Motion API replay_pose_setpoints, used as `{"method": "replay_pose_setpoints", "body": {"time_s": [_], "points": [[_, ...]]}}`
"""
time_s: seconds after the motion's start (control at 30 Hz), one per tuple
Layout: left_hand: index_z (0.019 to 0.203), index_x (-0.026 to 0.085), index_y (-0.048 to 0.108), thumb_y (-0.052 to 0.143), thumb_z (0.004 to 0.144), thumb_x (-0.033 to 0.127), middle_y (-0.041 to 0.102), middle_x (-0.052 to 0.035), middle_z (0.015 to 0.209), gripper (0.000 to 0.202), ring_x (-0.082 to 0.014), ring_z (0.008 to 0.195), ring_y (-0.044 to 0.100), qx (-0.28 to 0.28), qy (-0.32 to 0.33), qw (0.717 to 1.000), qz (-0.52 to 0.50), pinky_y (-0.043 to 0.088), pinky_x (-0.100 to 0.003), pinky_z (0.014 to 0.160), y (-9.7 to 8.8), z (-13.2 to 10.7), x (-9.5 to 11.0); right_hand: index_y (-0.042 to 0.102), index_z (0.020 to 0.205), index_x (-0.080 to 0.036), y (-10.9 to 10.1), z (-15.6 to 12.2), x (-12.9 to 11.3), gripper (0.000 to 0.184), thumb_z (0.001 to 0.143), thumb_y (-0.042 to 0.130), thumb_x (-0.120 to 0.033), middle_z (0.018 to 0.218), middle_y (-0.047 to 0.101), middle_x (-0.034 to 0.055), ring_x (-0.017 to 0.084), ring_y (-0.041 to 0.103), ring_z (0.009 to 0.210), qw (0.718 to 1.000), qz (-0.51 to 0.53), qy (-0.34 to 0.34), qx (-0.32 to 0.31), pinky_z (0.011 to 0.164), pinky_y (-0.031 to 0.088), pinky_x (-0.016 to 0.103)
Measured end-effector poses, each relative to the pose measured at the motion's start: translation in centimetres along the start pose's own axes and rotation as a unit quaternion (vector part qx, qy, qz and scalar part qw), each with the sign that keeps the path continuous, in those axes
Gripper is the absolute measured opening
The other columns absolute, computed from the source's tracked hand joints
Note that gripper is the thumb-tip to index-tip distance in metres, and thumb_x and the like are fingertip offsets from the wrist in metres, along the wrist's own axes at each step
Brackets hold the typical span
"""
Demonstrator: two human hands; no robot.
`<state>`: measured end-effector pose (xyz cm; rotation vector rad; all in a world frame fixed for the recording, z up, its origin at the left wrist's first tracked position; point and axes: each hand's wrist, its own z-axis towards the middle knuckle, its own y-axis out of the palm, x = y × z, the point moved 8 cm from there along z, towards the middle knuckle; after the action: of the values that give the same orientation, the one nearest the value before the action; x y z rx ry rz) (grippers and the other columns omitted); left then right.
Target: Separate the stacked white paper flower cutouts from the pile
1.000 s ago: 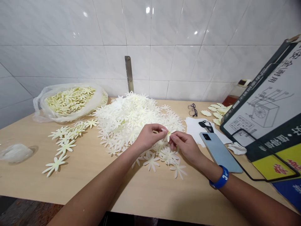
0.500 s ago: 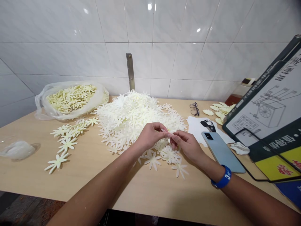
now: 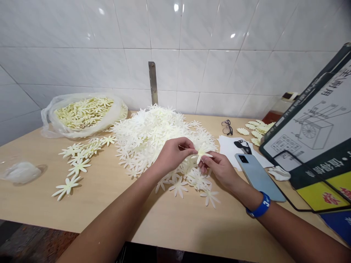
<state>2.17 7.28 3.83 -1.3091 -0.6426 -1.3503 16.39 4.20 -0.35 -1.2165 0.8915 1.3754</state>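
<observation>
A big heap of white paper flower cutouts (image 3: 156,135) covers the middle of the wooden table (image 3: 175,223). Over its near edge both my hands meet on one white flower cutout (image 3: 203,152). My left hand (image 3: 174,154) pinches it from the left with closed fingers. My right hand (image 3: 219,168), with a blue wristband (image 3: 259,208) on the wrist, grips it from below and the right. The flower's petals are spread out above my right fingers.
A clear plastic bag of yellowish flower cutouts (image 3: 82,113) lies at the back left, with a trail of yellowish flowers (image 3: 78,162) in front. A phone (image 3: 257,176), glasses (image 3: 227,127), white paper (image 3: 229,146) and a large printed box (image 3: 315,135) stand to the right. A crumpled plastic bag (image 3: 20,171) lies far left.
The flower between my fingers was folded or bunched; now its petals are fanned open. Both hands stay in nearly the same place above the heap's near edge.
</observation>
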Motion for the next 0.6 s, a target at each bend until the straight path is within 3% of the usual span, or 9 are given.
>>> {"method": "replay_pose_setpoints", "body": {"time_s": [0.13,0.3,0.47,0.53,0.6], "points": [[0.073,0.017,0.059,0.073,0.072,0.032,0.063,-0.0001,0.067,0.021,-0.0117,0.066,0.057,0.091,-0.049,0.986,-0.131,0.045,-0.026,0.069,-2.2,0.5,-1.3,0.064,0.07,-0.016,-0.5,0.1,0.3,0.037,0.086,0.063,-0.05,0.062,0.062,0.0028,0.014,0.057,0.056,1.0,-0.003,0.009,0.029,0.056,0.046,0.028],[0.083,0.018,0.06,0.077,0.067,0.029,0.061,0.0022,0.065,0.025,-0.0113,0.068,0.057,0.119,-0.065,0.966,-0.218,0.046,-0.027,0.072,-3.0,0.6,-2.1,0.066,0.074,-0.016,-0.6,0.1,0.7,0.039,0.084,0.065,-0.053,0.06,0.062,0.0033,0.014,0.057,0.057,0.999,0.004,0.024,0.033,0.058,0.046,0.028],[0.095,0.022,0.069,0.074,0.071,0.037,0.058,0.0017,0.066,0.029,-0.0129,0.063,0.054,0.13,-0.063,0.988,-0.051,0.043,-0.026,0.063,-3.1,0.3,-2.3,0.066,0.068,-0.016,-0.8,0.1,1.0,0.042,0.081,0.067,-0.055,0.061,0.063,0.0044,0.014,0.056,0.055,0.998,0.023,0.03,0.042,0.056,0.047,0.029],[0.102,0.025,0.07,0.072,0.075,0.036,0.063,-0.0018,0.082,0.029,-0.017,0.077,0.059,0.142,-0.022,0.989,0.041,0.046,-0.03,0.072,-3.2,0.1,-1.4,0.065,0.066,-0.016,-0.9,0.1,1.2,0.042,0.08,0.068,-0.055,0.064,0.064,0.0048,0.014,0.056,0.055,0.998,0.041,0.032,0.047,0.056,0.047,0.029],[0.104,0.026,0.07,0.068,0.081,0.033,0.064,-0.0056,0.109,0.024,-0.0218,0.103,0.058,0.16,0.065,0.978,0.116,0.045,-0.035,0.091,-3.0,-0.3,0.4,0.064,0.065,-0.016,-1.1,0.1,1.4,0.041,0.08,0.069,-0.054,0.064,0.064,0.0046,0.014,0.056,0.055,0.996,0.057,0.036,0.054,0.057,0.047,0.029]]}}
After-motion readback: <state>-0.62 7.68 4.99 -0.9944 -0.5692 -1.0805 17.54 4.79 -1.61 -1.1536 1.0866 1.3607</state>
